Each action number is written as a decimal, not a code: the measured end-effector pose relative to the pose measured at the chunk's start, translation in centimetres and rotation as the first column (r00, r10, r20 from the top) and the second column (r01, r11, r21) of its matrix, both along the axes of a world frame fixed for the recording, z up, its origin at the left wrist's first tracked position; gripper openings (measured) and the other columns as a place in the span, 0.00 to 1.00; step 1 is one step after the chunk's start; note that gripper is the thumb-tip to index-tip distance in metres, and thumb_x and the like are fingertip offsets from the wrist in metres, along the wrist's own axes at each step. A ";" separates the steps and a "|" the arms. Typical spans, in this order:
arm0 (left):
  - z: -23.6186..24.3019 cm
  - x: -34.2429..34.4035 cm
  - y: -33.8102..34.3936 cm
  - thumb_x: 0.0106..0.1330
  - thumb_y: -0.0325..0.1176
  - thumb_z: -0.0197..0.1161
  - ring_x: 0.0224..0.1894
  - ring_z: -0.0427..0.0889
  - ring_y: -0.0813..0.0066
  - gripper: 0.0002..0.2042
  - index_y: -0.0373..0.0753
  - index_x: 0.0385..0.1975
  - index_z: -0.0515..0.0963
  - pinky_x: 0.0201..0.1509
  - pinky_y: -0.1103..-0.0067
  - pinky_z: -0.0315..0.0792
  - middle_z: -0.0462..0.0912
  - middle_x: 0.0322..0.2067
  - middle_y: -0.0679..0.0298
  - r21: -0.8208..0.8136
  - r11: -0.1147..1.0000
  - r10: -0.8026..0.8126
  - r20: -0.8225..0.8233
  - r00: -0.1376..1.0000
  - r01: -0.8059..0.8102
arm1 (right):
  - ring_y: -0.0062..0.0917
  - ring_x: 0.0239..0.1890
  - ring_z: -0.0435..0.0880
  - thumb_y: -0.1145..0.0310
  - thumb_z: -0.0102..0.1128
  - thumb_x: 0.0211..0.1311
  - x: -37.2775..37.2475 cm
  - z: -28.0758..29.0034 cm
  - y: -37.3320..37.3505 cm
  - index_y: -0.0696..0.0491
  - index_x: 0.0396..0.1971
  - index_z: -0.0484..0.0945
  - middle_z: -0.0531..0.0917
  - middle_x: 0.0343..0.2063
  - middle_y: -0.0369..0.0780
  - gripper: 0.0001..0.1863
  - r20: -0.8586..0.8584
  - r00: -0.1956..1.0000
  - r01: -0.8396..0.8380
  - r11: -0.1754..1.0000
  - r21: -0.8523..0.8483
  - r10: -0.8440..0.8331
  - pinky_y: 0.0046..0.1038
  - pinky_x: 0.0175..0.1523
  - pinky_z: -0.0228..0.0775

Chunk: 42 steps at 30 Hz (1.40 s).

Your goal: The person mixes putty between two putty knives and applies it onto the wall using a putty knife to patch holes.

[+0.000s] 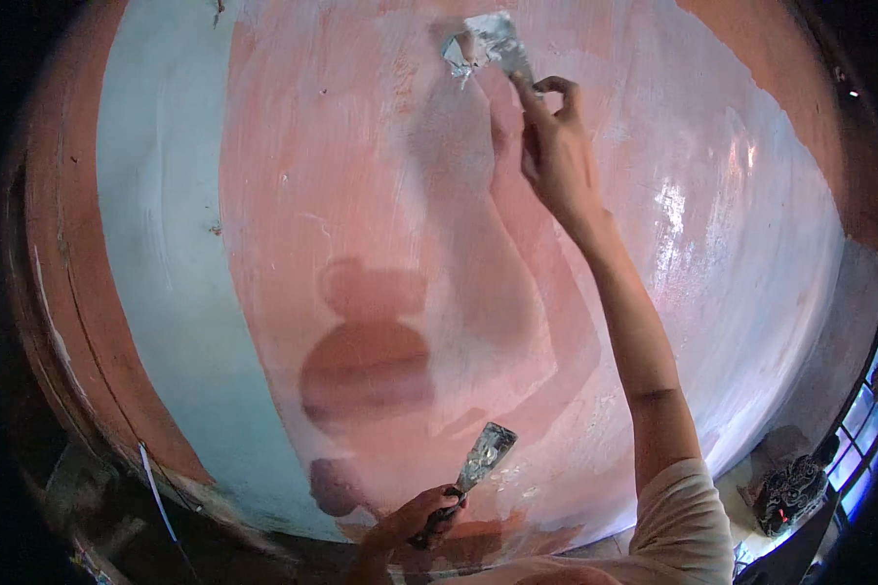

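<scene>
A pink painted wall (361, 175) with whitish streaks fills most of the view. High on it, my right hand (564, 161) is closed on a wide putty knife (507, 44), its blade laid against the wall. Wet whitish filler (458, 57) shows at the blade's left edge. Down near the lower edge, my left hand (422, 514) grips a second, narrower putty knife (488, 450) by its dark handle. That blade points up and to the right, with grey-white smears on it, and appears apart from the wall.
A pale blue-green band (171, 214) runs down the wall's left side, beside orange-brown paint (73, 234). At the lower right sits a dark bundle (790, 495) near a barred window (860, 429). A thin white strip (156, 492) stands at the lower left.
</scene>
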<state>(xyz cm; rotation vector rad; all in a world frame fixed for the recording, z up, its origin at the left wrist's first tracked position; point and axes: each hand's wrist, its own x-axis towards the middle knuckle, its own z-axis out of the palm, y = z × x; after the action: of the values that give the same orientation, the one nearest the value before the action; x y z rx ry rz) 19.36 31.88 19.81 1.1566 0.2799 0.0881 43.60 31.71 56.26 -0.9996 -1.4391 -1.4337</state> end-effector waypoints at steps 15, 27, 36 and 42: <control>6.2 -0.4 1.0 0.67 0.39 0.52 0.08 0.59 0.82 0.12 0.39 0.42 0.68 0.09 0.81 0.57 0.65 0.13 0.68 -0.139 0.961 0.273 0.357 0.894 -0.238 | 0.51 0.30 0.80 0.80 0.56 0.51 -0.5 -3.1 2.0 0.56 0.55 0.65 0.68 0.46 0.57 0.28 -0.055 0.993 0.101 0.990 -0.100 -0.107 0.41 0.30 0.77; 9.5 -1.5 1.6 0.69 0.42 0.47 0.06 0.60 0.81 0.11 0.41 0.37 0.69 0.07 0.81 0.56 0.62 0.11 0.70 -0.002 0.929 0.335 0.427 0.840 -0.370 | 0.26 0.28 0.79 0.79 0.50 0.58 -2.6 -6.8 -11.1 0.56 0.55 0.72 0.75 0.40 0.47 0.22 -0.468 0.787 -0.597 0.687 -0.413 0.402 0.29 0.31 0.74; 12.7 -1.3 -0.2 0.70 0.43 0.45 0.05 0.59 0.85 0.12 0.40 0.34 0.65 0.06 0.84 0.57 0.59 0.10 0.73 0.035 0.944 0.283 0.426 0.859 -0.328 | 0.19 0.22 0.77 0.82 0.59 0.50 -1.0 -21.2 -7.4 0.47 0.56 0.73 0.70 0.46 0.43 0.30 -0.016 0.964 -0.235 0.824 -0.516 0.265 0.22 0.20 0.72; 11.5 -1.8 -0.1 0.70 0.43 0.45 0.04 0.57 0.86 0.13 0.40 0.33 0.65 0.05 0.84 0.56 0.58 0.09 0.74 0.058 0.897 0.368 0.447 0.815 -0.437 | 0.20 0.21 0.77 0.83 0.56 0.50 -0.3 -23.2 -7.8 0.48 0.56 0.72 0.70 0.47 0.42 0.29 -0.072 0.969 -0.226 0.736 -0.639 0.235 0.22 0.20 0.74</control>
<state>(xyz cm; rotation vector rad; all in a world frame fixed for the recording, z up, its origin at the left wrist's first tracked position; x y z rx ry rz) 17.52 31.82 31.33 1.1873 0.1244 0.7482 43.33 23.95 33.03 -1.1600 -2.0550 -0.7535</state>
